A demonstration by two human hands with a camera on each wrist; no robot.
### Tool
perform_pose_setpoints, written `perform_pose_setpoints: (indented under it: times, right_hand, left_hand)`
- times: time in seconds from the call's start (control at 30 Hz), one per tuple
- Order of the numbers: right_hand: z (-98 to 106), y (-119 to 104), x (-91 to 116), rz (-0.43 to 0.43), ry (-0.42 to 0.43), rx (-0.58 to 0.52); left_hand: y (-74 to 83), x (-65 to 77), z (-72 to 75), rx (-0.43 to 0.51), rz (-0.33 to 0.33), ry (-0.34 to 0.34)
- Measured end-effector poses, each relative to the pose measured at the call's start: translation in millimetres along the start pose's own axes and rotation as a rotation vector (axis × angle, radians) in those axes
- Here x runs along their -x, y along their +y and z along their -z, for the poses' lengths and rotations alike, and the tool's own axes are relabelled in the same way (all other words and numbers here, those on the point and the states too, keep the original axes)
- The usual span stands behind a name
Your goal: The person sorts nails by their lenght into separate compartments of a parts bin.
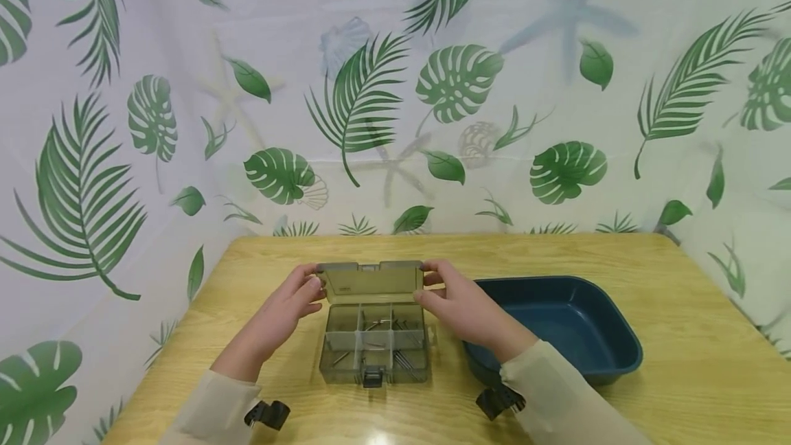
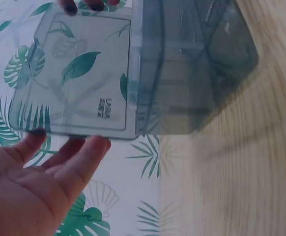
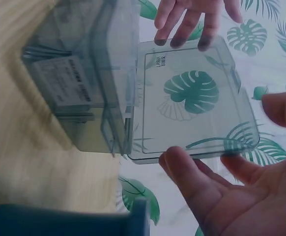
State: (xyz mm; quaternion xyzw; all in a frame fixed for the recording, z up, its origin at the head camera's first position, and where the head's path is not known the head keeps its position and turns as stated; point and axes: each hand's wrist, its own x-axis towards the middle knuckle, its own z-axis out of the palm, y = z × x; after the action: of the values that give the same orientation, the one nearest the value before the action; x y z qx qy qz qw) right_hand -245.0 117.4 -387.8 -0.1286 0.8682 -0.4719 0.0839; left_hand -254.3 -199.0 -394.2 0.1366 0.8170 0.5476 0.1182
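A smoky transparent compartment box (image 1: pixel 373 362) sits on the table with its lid (image 1: pixel 371 283) raised upright at the far side. Small metal pins or screws (image 1: pixel 403 360) lie in several compartments; their exact kind cannot be told. At the lid's left edge, my left hand (image 1: pixel 287 311) touches with its fingertips, the fingers mostly straight. My right hand (image 1: pixel 460 301) touches the lid's right edge, thumb low and fingers higher up. The left wrist view shows the left thumb (image 2: pixel 96 145) against the lid's rim. A dark latch (image 1: pixel 373 376) is on the box's front.
A dark blue basin (image 1: pixel 556 328) stands right of the box, partly behind the right forearm. The wooden table (image 1: pixel 278 259) meets a leaf-print cloth (image 1: pixel 371 177) at the back. Black straps (image 1: pixel 268 415) hang at both wrists.
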Motion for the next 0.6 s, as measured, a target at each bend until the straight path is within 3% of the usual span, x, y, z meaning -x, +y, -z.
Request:
perform_pose_setpoints:
  times: [0.07, 0.17, 0.37, 0.5, 0.6]
  right_hand:
    - [-1.6, 1.2, 7.4, 0.016, -0.031, -0.011]
    - [-3.6, 3.6, 17.0, 0.05, -0.086, 0.023]
    - [-13.2, 5.0, 29.7, 0.188, -0.192, 0.406]
    - [-26.5, 5.9, 28.6, 0.285, -0.232, 0.635]
    - [-37.8, 5.8, 23.5, 0.311, -0.248, 0.762]
  left_hand:
    - [-3.3, 6.8, 2.2, -0.062, -0.035, -0.036]
    - [-7.5, 15.1, 3.1, -0.23, -0.108, -0.103]
    - [-6.7, 27.8, -6.8, -0.602, -0.207, -0.204]
    - [-4.4, 27.3, -18.4, -0.774, -0.265, -0.264]
    - [-6.2, 21.7, -27.1, -0.868, -0.306, -0.309]
